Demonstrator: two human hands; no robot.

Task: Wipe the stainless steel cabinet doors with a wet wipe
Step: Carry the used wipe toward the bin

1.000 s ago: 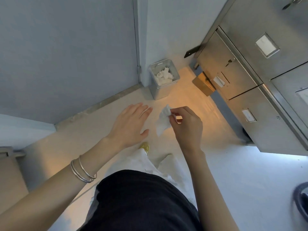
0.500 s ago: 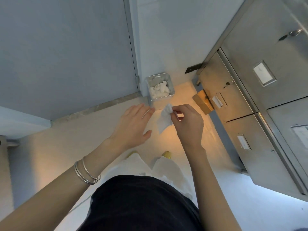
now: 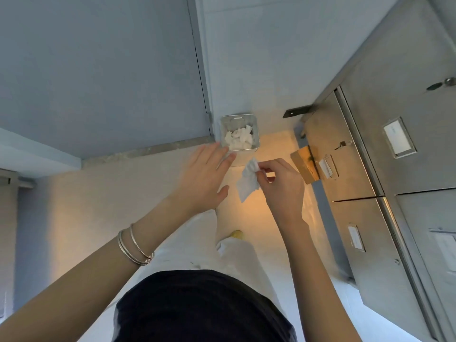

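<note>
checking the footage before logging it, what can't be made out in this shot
Head view throughout:
Door label print: too blurred to read.
Cabinet doors: cut off by the right edge.
Bin bottom: hidden under crumpled white tissue.
Wipe wetness: cannot tell; the right hand covers its pinched edge.

Left hand (image 3: 204, 178) advanced, fingertips (image 3: 217, 147) now overlapping bin (image 3: 238, 119) rim; wet wipe (image 3: 248, 185) nearer bin.

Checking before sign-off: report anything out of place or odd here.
A key is left hanging in a cabinet door, and the small bin on the floor holds a pile of crumpled white tissues. Nothing looks spilled or damaged.
</note>
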